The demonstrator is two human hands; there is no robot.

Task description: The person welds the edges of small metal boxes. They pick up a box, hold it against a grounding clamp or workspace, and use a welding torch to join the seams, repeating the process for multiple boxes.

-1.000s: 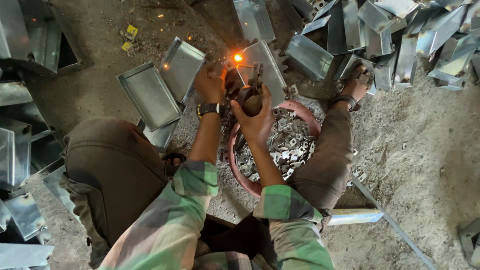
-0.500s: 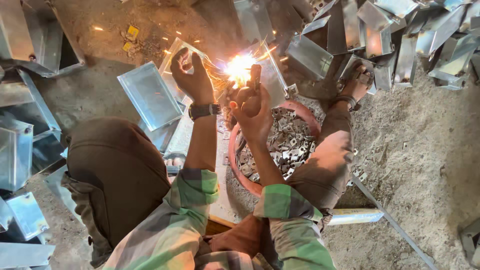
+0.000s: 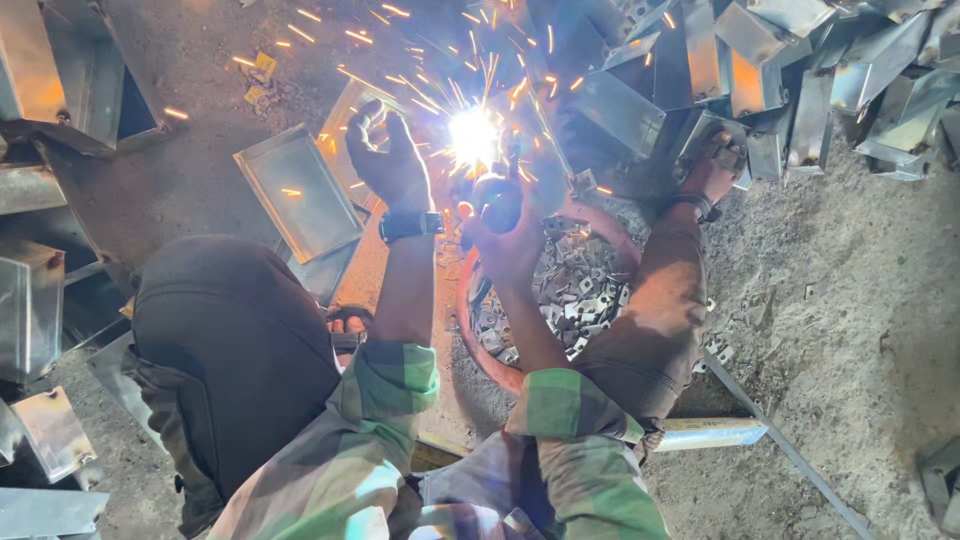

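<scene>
— Sparks everywhere. What throws them?

— White-hot arc point(image 3: 474, 135) at the tip of the dark, round-bodied welding holder point(image 3: 497, 200). The right hand point(image 3: 508, 245) has its fingers clamped around that holder, gripping from below so the tip points away from the body.

— And the left hand point(image 3: 392, 165)?

— Raised just left of the arc, fingers curled loosely, thumb and forefinger nearly meeting; whether they pinch anything I cannot tell. A black wristwatch point(image 3: 410, 226) sits on that wrist.

— What lies close by?

— Shallow grey sheet-metal tray point(image 3: 297, 192) left of the hands, and a red-rimmed round basin point(image 3: 495, 360) of small metal brackets between the knees, probably kept within easy reach.
</scene>
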